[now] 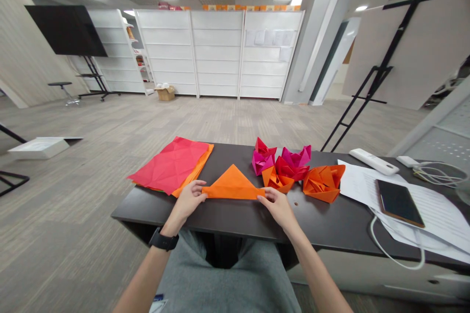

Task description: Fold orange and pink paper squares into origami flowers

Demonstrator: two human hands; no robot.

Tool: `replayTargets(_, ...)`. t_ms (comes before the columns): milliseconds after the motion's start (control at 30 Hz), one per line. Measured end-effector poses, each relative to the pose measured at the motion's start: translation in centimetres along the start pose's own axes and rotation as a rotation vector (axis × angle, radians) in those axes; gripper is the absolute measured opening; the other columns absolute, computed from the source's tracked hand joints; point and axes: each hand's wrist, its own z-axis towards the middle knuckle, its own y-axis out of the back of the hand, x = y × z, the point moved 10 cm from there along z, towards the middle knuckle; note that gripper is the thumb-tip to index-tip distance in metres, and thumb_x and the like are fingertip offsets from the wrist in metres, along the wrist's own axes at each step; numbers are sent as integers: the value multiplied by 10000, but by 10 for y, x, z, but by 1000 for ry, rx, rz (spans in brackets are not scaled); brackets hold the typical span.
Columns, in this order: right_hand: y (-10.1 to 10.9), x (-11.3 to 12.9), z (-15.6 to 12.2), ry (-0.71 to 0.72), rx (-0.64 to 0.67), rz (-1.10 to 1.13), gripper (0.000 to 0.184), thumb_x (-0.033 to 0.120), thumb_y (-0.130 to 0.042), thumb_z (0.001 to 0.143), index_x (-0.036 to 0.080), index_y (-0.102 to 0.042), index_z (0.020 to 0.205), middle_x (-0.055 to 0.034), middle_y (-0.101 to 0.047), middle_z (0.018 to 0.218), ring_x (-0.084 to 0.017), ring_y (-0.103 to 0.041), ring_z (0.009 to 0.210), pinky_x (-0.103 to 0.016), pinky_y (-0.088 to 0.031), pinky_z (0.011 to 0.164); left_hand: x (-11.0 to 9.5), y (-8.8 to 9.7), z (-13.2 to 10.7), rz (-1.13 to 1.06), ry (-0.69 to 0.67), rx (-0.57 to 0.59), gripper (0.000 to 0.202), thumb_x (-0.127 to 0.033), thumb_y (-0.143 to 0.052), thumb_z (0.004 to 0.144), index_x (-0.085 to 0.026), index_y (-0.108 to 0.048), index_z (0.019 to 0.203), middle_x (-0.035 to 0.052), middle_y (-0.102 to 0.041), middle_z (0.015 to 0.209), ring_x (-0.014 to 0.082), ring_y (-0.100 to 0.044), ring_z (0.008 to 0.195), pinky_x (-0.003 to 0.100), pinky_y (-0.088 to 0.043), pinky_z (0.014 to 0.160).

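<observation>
An orange sheet of origami paper (233,185) lies on the dark table before me, folded to a triangle with a band along its lower edge. At the band's left end, my left hand (191,197) pinches the paper between thumb and fingers. My right hand (278,206) grips the opposite end the same way. Left of the paper is a stack of red and orange sheets (172,164), the top red one creased. To the right stand several folded paper pieces in red, magenta and orange, among them a large orange one (323,182).
On the table's right side, a phone (399,202) rests on printed sheets (446,210). A white power strip (373,162) and white cables (440,172) lie behind. The dark table's (154,210) front edge runs just above my lap.
</observation>
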Motion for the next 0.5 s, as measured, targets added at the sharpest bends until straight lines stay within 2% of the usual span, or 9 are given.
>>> replayTargets(67, 4, -3, 1, -9, -55, -18, 251, 418, -676, 770, 189, -742, 847, -64, -754, 794, -249, -707, 743, -350, -545, 692, 3, 2, -1, -12, 5, -62, 369, -303, -749, 654, -137, -636, 965, -11, -645, 664, 159, -667, 558, 271, -551, 542)
replayTargets(133, 7, -4, 0, -12, -110, -41, 237, 418, -674, 769, 190, -729, 800, -59, -734, 760, -235, -686, 688, -338, -524, 660, 5, 3, -4, -22, -2, -110, 393, -343, -766, 672, -139, -629, 979, 9, -670, 704, 181, -700, 624, 290, -574, 594)
replayTargets(300, 12, 1, -4, -5, -210, -40, 305, 441, -654, 795, 188, -694, 962, -13, -658, 664, -214, -653, 600, -334, -507, 638, 1, 7, -10, -33, -60, -185, 346, -281, -770, 667, -145, -647, 961, 44, -712, 820, 191, -720, 791, 312, -586, 764)
replayTargets(400, 11, 5, -4, 11, -235, 5, 335, 500, -615, 830, 190, -639, 954, -37, -684, 754, -221, -684, 663, -335, -524, 668, -2, 6, -10, -35, -85, -183, 290, -261, -759, 677, -145, -672, 929, 52, -721, 850, 193, -717, 802, 310, -582, 775)
replayTargets(500, 7, 7, -3, 14, -239, 28, 373, 556, -577, 849, 189, -619, 903, -69, -704, 815, -235, -702, 699, -324, -527, 625, -3, 4, -11, -38, -96, -203, 263, -273, -748, 704, -142, -698, 926, 73, -735, 891, 223, -723, 864, 333, -582, 809)
